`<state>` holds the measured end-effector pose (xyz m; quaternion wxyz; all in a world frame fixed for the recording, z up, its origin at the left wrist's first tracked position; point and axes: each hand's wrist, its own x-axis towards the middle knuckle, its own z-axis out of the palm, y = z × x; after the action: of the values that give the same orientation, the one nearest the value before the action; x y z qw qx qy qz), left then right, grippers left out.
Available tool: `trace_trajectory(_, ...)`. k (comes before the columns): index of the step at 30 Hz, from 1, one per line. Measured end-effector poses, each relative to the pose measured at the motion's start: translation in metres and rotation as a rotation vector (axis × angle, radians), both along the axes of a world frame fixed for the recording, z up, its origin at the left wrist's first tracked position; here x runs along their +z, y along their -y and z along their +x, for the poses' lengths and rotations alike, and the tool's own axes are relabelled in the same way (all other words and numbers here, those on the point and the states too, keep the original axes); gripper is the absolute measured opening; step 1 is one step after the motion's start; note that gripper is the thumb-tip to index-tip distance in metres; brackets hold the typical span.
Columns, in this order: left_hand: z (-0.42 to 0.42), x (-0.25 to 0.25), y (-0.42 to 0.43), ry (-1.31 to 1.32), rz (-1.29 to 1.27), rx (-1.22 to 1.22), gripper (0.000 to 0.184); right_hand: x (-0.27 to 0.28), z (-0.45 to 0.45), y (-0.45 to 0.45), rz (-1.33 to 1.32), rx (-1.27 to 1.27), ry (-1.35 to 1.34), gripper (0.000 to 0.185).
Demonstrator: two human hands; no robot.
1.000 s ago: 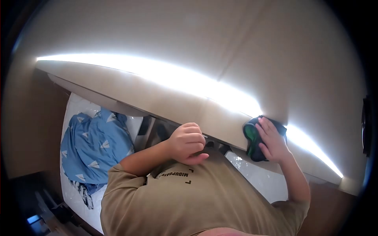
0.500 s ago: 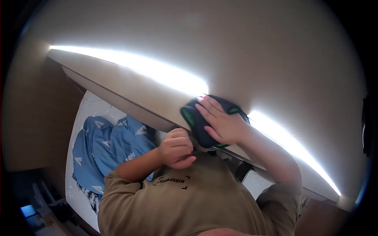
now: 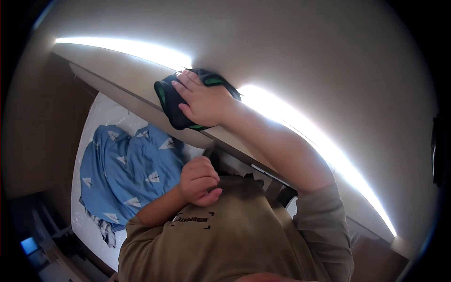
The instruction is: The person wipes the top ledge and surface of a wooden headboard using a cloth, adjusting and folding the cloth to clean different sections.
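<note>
My right hand [image 3: 204, 101] lies with its fingers stretched out on a dark cloth [image 3: 169, 101] with green patches, pressing it against a pale, smooth surface. The cloth is folded and wrinkled, and its edges stick out around my palm. It covers part of a bright strip of light [image 3: 277, 105] that runs across the surface. In front of my chest, my left hand [image 3: 199, 181] is curled into a loose fist, apart from the cloth, with nothing seen in it.
Below the surface's edge, on the left, blue fabric with white triangle shapes [image 3: 131, 169] lies on a white, shiny sheet-like base [image 3: 87, 127]. A dark wood-toned panel [image 3: 42, 127] stands at far left. A dark gap [image 3: 225, 160] opens under the edge near my body.
My right hand and the cloth have slid left and away from my body along the surface. My left hand stays curled near my chest. The whole view has shifted a little.
</note>
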<state>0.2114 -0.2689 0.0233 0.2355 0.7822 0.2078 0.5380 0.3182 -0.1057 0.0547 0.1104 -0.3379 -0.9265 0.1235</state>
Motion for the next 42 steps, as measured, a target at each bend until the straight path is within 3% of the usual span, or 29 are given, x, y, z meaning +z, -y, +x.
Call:
trace_trajectory(4,0.029,0.027,0.005,-0.196,0.057,0.278,0.025,-0.001,0.048,0.032,0.012,-0.049,0.022,0.062)
trace_trajectory(7,0.076,0.033,-0.001,-0.335,-0.08,0.435,0.05,0.0,0.102,0.054,0.011,-0.004,0.067,0.062)
trace_trajectory(10,0.128,0.024,-0.002,-0.428,-0.128,0.442,0.067,-0.011,0.163,0.089,0.155,-0.024,-0.026,0.052)
trace_trajectory(14,0.203,0.024,0.024,-0.413,-0.086,0.315,0.079,0.002,0.255,0.141,0.046,-0.125,-0.145,0.034)
trace_trajectory(17,0.24,0.038,0.04,-0.456,-0.096,0.232,0.084,0.013,0.313,0.186,0.149,-0.135,-0.126,0.033)
trace_trajectory(19,0.256,0.035,0.045,-0.564,-0.107,0.273,0.089,0.032,0.347,0.22,0.03,-0.209,-0.131,0.03)
trace_trajectory(21,0.262,0.036,0.043,-0.73,-0.131,0.338,0.092,0.032,0.364,0.235,0.217,-0.218,-0.204,0.028)
trace_trajectory(24,0.256,0.035,0.036,-0.806,-0.139,0.324,0.085,0.028,0.365,0.245,0.207,-0.282,-0.227,0.026)
trace_trajectory(26,0.237,0.028,0.02,-0.848,-0.132,0.314,0.071,0.023,0.361,0.246,0.197,-0.271,-0.258,0.024)
trace_trajectory(30,0.159,0.023,-0.027,-0.887,-0.18,0.254,0.062,0.022,0.35,0.247,0.217,-0.341,-0.258,0.018)
trace_trajectory(33,0.07,0.031,-0.068,-0.974,-0.178,0.4,0.061,0.004,0.347,0.255,0.123,-0.628,-0.375,0.015)
trace_trajectory(37,-0.06,0.009,-0.144,-1.022,-0.167,0.913,0.067,-0.014,0.345,0.258,0.274,-0.859,-0.156,0.014)
trace_trajectory(39,-0.13,0.024,-0.203,-1.127,-0.599,0.976,0.078,-0.013,0.331,0.257,0.329,-0.893,-0.195,0.014)
trace_trajectory(42,-0.225,0.016,-0.275,-1.116,-0.692,1.159,0.083,-0.013,0.305,0.251,0.404,-0.874,-0.21,0.013)
